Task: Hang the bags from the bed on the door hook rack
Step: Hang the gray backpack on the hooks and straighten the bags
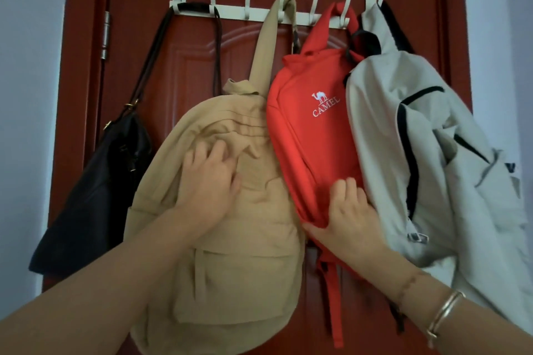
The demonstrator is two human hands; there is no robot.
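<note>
Several bags hang from a white over-door hook rack (259,13) on a dark red door (190,46). From left to right they are a black handbag (115,170), a tan backpack (239,239), a red backpack (311,135) with a white camel logo, and a light grey backpack (415,153). My left hand (209,179) lies flat on the front of the tan backpack, fingers spread. My right hand (350,210) pinches the lower edge of the red backpack, thumb under the fabric and fingers on top.
Pale walls (26,95) flank the door on both sides. A metal hinge (105,34) sits on the door's left edge. Some hooks between the black handbag and the tan backpack carry nothing. A red strap (336,308) dangles below the red backpack.
</note>
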